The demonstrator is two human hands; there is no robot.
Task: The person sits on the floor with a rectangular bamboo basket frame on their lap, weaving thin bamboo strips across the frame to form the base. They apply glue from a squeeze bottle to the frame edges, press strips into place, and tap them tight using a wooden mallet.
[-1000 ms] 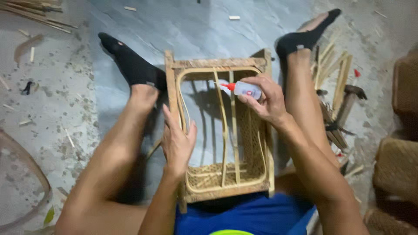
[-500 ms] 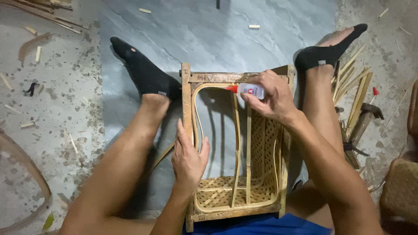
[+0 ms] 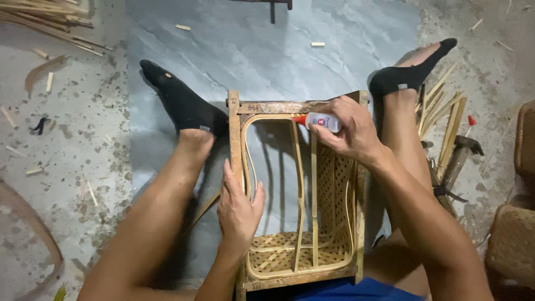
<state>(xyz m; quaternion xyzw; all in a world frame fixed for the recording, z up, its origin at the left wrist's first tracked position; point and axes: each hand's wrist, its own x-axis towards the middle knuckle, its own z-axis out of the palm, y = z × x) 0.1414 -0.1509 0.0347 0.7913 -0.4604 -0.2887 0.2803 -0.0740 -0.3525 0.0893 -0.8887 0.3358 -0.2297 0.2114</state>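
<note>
A grey-blue mat (image 3: 267,50) covers the middle and top of the frame, laid over a speckled concrete floor (image 3: 83,139) strewn with pale offcuts. On the mat, between two bare legs ending in black socks (image 3: 181,103), lies a wooden frame (image 3: 234,134) with a woven bamboo basket (image 3: 334,189) set inside it, filling the lower centre of the picture; its upper bar runs across the middle and thin bent strips (image 3: 301,184) stand from the woven base up to that bar. At the right edge sit brown woven pieces (image 3: 510,245), and just left of them a hammer (image 3: 460,159) lies among a bundle of bamboo slats (image 3: 440,117), close beside the right leg. More long strips (image 3: 39,17) are piled in the upper left corner, and a curved band (image 3: 28,223) bends along the lower left edge. The left hand (image 3: 239,209) lies flat, palm down, on the frame's left rail in the lower centre, fingers straight and together, thumb spread toward the strips, gripping nothing. The right hand (image 3: 351,131), just right of centre, is curled closed around a small glue bottle (image 3: 322,121), thumb and fingers pinching its white body; its red nozzle points left and touches the frame's upper bar where a strip meets it.
</note>
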